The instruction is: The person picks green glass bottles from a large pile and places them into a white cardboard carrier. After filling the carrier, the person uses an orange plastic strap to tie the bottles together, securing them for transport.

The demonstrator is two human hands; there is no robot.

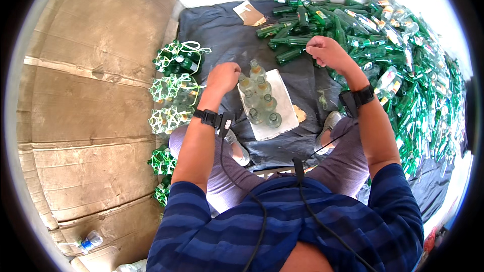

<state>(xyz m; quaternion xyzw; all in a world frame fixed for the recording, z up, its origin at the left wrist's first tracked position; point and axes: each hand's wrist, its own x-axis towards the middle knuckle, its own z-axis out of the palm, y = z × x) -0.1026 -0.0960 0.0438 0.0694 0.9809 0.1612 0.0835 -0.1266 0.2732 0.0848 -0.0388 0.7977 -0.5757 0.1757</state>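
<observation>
Several clear glass bottles (262, 85) stand upright in a close group on a white slab (280, 83) between my feet. My left hand (224, 77) is at the left side of this group, fingers curled, close to the neck of one clear bottle (245, 83). Whether it touches that bottle is hidden by the hand. My right hand (327, 52) is over the near edge of a heap of green glass bottles (378, 51), fingers bent. A green bottle (289, 56) lies with its neck towards those fingers; I cannot tell if they grip it.
Strapped bundles of bottles (174, 90) line the left side, beside cardboard sheets (90, 102). A black sheet (227, 26) covers the floor. A cardboard scrap (249, 13) lies at the back, and a plastic bottle (90, 241) at lower left. Cables hang from my wrist straps.
</observation>
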